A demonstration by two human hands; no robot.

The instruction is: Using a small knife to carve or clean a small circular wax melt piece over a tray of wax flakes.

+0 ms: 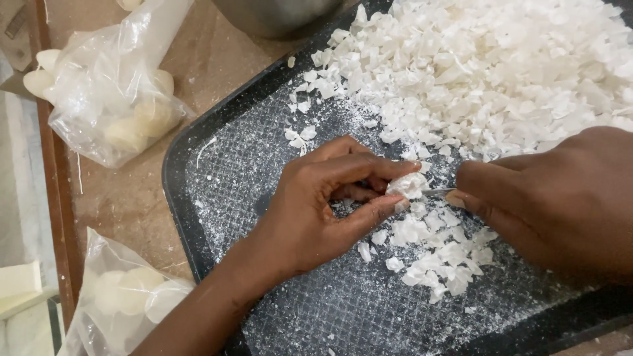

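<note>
My left hand point(323, 204) pinches a small white waxy chunk point(407, 185) between thumb and fingers, over a black textured tray point(198, 158). My right hand point(547, 204) grips a thin metal blade point(436, 192) whose tip meets the chunk. Below the chunk lies a small heap of white flakes point(435, 250). A much larger pile of white flakes point(488, 66) covers the tray's far right part. The blade's handle is hidden inside my right fist.
Two clear plastic bags of pale round blocks lie on the brown table, one bag point(115, 86) at the far left and another bag point(125, 296) at the near left. A metal bowl's edge point(277, 16) shows at the top. White powder dusts the tray.
</note>
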